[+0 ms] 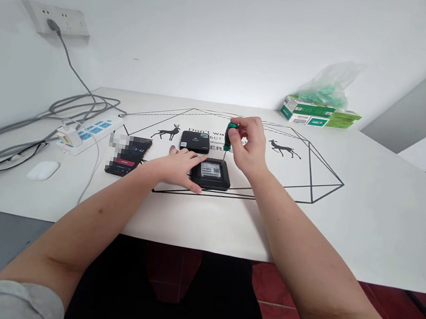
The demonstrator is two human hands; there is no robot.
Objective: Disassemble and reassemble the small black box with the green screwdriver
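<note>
My right hand [251, 147] is closed around the green handle of a screwdriver [228, 136]. The screwdriver stands nearly upright, its thin shaft reaching down to the back edge of a flat black box [195, 179]. On the box's upper face is a white printed label [210, 170]. My left hand [181, 168] steadies the box at its left side, thumb along the front edge and forefinger at the back corner. Just behind lies a second black device, a flat case [195, 141] with small stickers. Whether the screwdriver's tip sits in a screw is too small to tell.
Left of my hands lie a phone [131, 157], a white power strip [91, 131], coiled grey cable [62, 107], glasses [8, 162] and a white earbud case [43, 171]. Green and white boxes [307, 110] with a plastic bag [326, 91] stand at the back right by the wall.
</note>
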